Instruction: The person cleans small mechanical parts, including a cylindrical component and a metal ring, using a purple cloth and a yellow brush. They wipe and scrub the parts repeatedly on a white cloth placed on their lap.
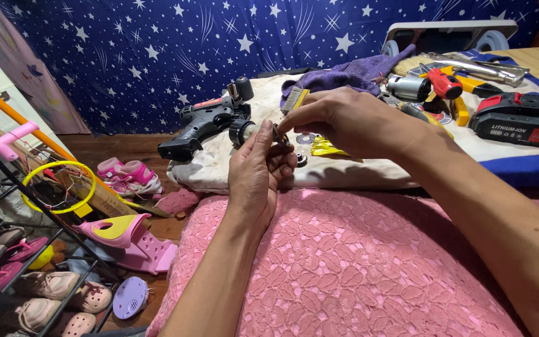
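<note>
Head view: a small metal part (280, 135) is pinched between both hands above the edge of a cream cloth (232, 165). Left hand (256, 175) is raised palm-inward, thumb and curled fingers closed on the part's lower end. Right hand (344, 122) comes in from the right, thumb and forefinger tips pressed together on the part's upper end. Long axis of the part is seen roughly upright, tilted slightly left at the top; exact shape and which end is which cannot be told, most of it is hidden by fingers.

Just behind the hands a black cordless drill body (204, 125) is laid on its side on the cloth, long axis running left-low to right-high, chuck end (242, 131) pointed right toward the hands, grip pointed down-left. A yellow plastic bag (325, 148) and a small washer (305, 138) are seen just under the right hand. A wire brush (294, 98) and purple rag (344, 73) are lying behind. A red-black battery pack (522, 120) is placed far right, well apart. A pink lace cover (357, 262) is spread under both forearms.
</note>
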